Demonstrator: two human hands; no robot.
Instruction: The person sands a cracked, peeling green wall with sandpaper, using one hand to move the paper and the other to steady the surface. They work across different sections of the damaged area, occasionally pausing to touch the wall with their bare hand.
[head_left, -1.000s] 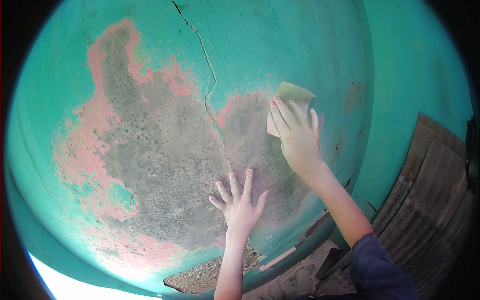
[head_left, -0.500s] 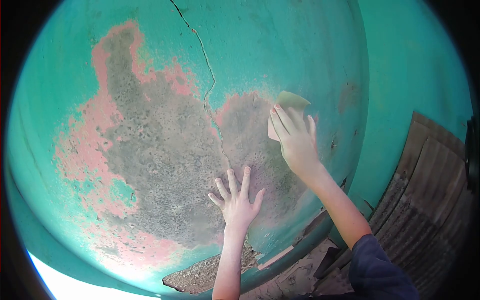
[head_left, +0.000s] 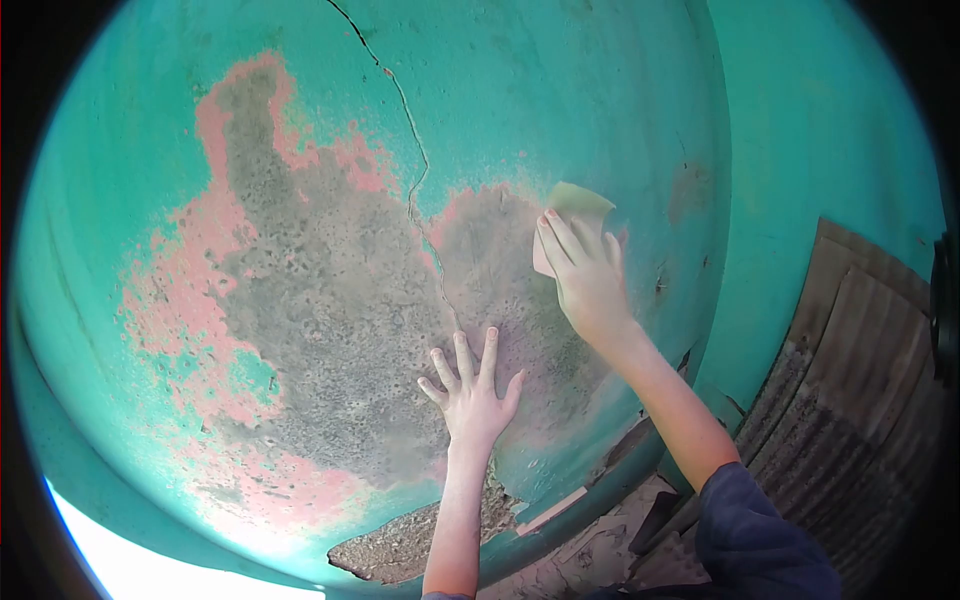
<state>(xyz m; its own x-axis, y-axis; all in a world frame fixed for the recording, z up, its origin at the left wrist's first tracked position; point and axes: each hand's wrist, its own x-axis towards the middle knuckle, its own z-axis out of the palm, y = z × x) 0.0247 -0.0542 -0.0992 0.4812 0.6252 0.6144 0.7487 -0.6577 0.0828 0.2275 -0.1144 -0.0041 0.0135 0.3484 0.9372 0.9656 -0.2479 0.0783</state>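
A green wall (head_left: pixel 560 80) fills most of the head view, with a large bare grey patch (head_left: pixel 330 290) edged in pink where the paint is gone. My left hand (head_left: pixel 474 405) lies flat on the lower part of this patch, fingers spread, holding nothing. My right hand (head_left: pixel 592 290) presses a sheet of sandpaper (head_left: pixel 580 198) against the wall at the patch's upper right edge. The sheet's greenish top sticks out above the fingers, and a pale side shows at their left. My palm hides the rest of it.
A thin crack (head_left: pixel 405 110) runs down the wall towards my left hand. At the wall's foot, a broken area (head_left: pixel 400 548) exposes rough material. Brown corrugated sheets (head_left: pixel 850 370) lean at the right, near my right elbow. Rubble (head_left: pixel 580 560) lies at the bottom.
My right hand and the sandpaper sit almost where they were, shifted very slightly left in view. My left hand stays planted. The view itself has tilted a little.
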